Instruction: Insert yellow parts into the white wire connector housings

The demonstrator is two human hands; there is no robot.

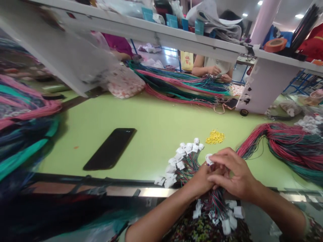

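My left hand is closed around a white connector and its thin wires at the table's front edge. My right hand meets it from the right, with bent fingers and the index fingertip at the connector. Whether a small part sits between those fingers is hidden. A bundle of wires hangs below my hands, its white connectors over my lap. Left of my hands, more wires with several white connectors lie on the table. Beyond them is a small pile of yellow pieces.
A black phone lies on the green table. Wire bundles lie left and right. Across the back, a loaded shelf overhangs more wires and a black tape roll. A co-worker's hands work behind it.
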